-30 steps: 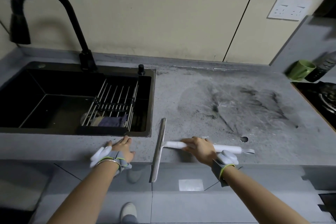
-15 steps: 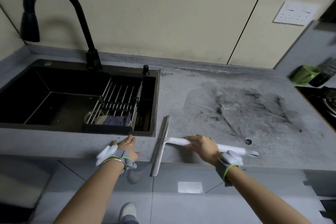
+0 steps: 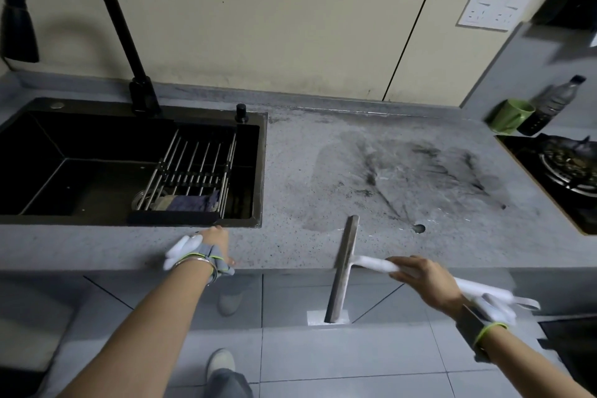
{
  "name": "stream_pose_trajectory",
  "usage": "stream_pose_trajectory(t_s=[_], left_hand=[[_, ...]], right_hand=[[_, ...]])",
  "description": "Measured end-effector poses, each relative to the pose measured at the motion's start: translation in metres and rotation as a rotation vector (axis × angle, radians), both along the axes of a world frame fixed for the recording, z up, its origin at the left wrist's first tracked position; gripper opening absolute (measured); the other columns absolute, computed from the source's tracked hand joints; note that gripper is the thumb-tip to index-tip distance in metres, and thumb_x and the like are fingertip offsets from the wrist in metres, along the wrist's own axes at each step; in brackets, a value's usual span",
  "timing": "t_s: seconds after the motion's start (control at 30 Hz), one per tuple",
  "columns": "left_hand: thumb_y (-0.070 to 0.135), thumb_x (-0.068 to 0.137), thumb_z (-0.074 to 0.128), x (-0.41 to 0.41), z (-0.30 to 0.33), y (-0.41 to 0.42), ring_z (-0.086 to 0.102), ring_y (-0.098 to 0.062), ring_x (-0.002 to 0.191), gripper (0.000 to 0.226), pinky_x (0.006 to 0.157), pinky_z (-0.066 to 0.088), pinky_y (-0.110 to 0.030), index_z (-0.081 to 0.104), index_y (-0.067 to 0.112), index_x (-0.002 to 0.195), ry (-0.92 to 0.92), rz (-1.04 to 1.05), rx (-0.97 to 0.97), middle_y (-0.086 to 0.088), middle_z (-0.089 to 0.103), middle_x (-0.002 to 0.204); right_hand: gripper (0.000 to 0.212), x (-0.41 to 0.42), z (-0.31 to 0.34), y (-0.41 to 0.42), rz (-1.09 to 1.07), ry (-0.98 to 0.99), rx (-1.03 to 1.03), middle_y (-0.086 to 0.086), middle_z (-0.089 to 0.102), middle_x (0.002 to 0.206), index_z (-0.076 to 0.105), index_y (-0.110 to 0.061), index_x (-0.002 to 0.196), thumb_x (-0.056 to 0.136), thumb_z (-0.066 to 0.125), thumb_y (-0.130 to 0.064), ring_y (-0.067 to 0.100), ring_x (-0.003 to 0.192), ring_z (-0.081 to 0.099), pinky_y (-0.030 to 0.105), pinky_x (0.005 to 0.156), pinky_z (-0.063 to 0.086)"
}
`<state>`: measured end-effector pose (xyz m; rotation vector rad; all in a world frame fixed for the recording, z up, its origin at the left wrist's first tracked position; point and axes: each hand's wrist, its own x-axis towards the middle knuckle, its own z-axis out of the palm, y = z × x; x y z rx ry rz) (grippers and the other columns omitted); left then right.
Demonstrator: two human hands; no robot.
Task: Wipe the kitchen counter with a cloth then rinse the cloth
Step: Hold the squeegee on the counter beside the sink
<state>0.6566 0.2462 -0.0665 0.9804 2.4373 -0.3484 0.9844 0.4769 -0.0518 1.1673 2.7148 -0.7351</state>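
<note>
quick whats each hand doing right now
Left hand: open, resting on the counter edge, holding nothing.
Right hand: closed around the white handle of the squeegee.

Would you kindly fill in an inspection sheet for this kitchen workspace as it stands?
Surface: grey speckled counter, dark smeared patch mid-right.
Job's things: squeegee, blade overhanging the front edge; purplish cloth under the sink rack.
Clutter: green mug, dark bottle at far right.
Hands: left hand rests on the counter edge; right hand grips the squeegee handle.
Cables: nothing seen.
Surroundings: black sink, black faucet, wall socket, gas hob.
</note>
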Motion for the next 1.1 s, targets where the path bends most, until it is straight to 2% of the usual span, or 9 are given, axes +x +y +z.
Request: stream_pose_trajectory(t_s=[0.17, 0.5, 0.67, 0.87, 0.97, 1.1], left_hand=[[0.049, 0.073, 0.072, 0.002, 0.001, -0.004, 0.06, -0.026, 0.109, 0.065, 0.087, 0.051, -0.034, 0.054, 0.007, 0.12, 0.033, 0.034, 0.045, -0.008, 0.061, 0.121], [0.046, 0.079, 0.069, 0.001, -0.002, -0.003, 0.056, -0.028, 0.115, 0.065, 0.092, 0.048, -0.035, 0.048, 0.006, 0.126, 0.034, 0.047, 0.066, -0.009, 0.055, 0.128], [0.043, 0.082, 0.067, -0.001, -0.004, -0.005, 0.052, -0.029, 0.12, 0.066, 0.096, 0.045, -0.036, 0.042, 0.008, 0.132, 0.036, 0.034, 0.076, -0.009, 0.049, 0.133], [0.043, 0.083, 0.065, 0.001, -0.006, -0.006, 0.049, -0.027, 0.125, 0.071, 0.099, 0.043, -0.036, 0.036, 0.009, 0.139, 0.034, 0.016, 0.105, -0.007, 0.043, 0.142], [0.044, 0.084, 0.065, 0.001, -0.006, -0.006, 0.047, -0.027, 0.128, 0.074, 0.101, 0.043, -0.036, 0.033, 0.01, 0.141, 0.025, 0.018, 0.105, -0.006, 0.038, 0.146], [0.043, 0.085, 0.064, 0.002, -0.007, -0.005, 0.046, -0.027, 0.128, 0.074, 0.101, 0.042, -0.036, 0.031, 0.01, 0.142, 0.01, 0.018, 0.094, -0.006, 0.036, 0.148]], right_hand=[[0.031, -0.015, -0.004, -0.01, 0.047, 0.003, 0.032, -0.013, 0.058, 0.092, 0.061, -0.039, 0.119, 0.088, 0.06, -0.041, 0.011, 0.087, 0.057, 0.025, 0.074, 0.03], [0.033, -0.082, -0.016, -0.024, 0.18, 0.031, 0.027, -0.012, 0.054, 0.093, 0.057, -0.039, 0.124, 0.091, 0.055, -0.042, 0.009, 0.083, 0.049, 0.027, 0.076, 0.03], [0.033, -0.124, -0.02, -0.034, 0.237, 0.055, 0.015, -0.005, 0.062, 0.107, 0.055, -0.039, 0.125, 0.092, 0.053, -0.041, 0.015, 0.095, 0.056, 0.028, 0.081, 0.032], [0.032, -0.163, -0.017, -0.043, 0.271, 0.049, -0.005, -0.003, 0.061, 0.111, 0.056, -0.04, 0.124, 0.092, 0.053, -0.041, 0.019, 0.102, 0.056, 0.03, 0.087, 0.032], [0.031, -0.166, -0.014, -0.044, 0.272, 0.07, 0.007, -0.004, 0.062, 0.107, 0.057, -0.04, 0.123, 0.092, 0.053, -0.039, 0.019, 0.099, 0.057, 0.029, 0.084, 0.032], [0.029, -0.141, -0.011, -0.037, 0.236, 0.113, 0.002, -0.012, 0.055, 0.093, 0.058, -0.04, 0.12, 0.091, 0.055, -0.039, 0.012, 0.086, 0.053, 0.026, 0.077, 0.031]])
